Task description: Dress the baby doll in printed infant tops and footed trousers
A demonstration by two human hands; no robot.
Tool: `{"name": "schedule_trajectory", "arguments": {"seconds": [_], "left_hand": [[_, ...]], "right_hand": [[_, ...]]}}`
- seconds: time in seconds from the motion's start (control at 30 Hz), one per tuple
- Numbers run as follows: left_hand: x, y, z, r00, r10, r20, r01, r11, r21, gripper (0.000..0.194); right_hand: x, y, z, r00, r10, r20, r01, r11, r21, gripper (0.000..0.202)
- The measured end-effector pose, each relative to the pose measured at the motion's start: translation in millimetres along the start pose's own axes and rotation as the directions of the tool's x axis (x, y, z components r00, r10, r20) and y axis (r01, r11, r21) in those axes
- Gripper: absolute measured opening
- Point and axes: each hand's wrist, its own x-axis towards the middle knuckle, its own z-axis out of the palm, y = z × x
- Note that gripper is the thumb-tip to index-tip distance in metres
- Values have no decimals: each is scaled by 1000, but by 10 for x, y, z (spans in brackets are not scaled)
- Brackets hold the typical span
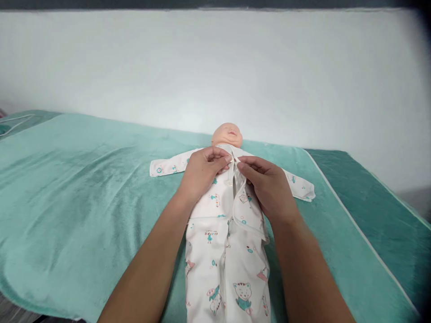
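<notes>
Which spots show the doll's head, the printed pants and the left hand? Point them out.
Doll's head (226, 133): head view, on the side of the bald head.
Printed pants (247, 262): head view, on the front of one leg.
Left hand (199, 172): head view, on the back of the hand.

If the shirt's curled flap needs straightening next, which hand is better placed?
Probably right: the right hand is at the top of that flap, on its side. The left hand is at the other edge of the shirt.

Doll head (226, 134): smooth, plastic-looking, slight sheen. Shirt (209, 197), trousers (247, 264): matt printed cloth. Blanket (84, 188): soft plush cloth. Wall (202, 67): smooth.
</notes>
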Motion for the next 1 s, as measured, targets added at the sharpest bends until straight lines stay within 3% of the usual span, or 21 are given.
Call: {"name": "schedule_trajectory", "arguments": {"seconds": [0.33,0.57,1.0], "left_hand": [[0,14,-28,998,-54,39,55,998,-33,14],[-3,15,0,999,-34,-38,37,995,92,10],[-12,-14,-45,998,-37,44,28,983,180,20]], "right_hand": [[-63,-63,86,998,-24,-65,17,995,-103,27],[-52,-55,69,996,-13,-91,2,993,-119,26],[-78,-91,83,993,-2,-121,-16,989,-149,24]]}}
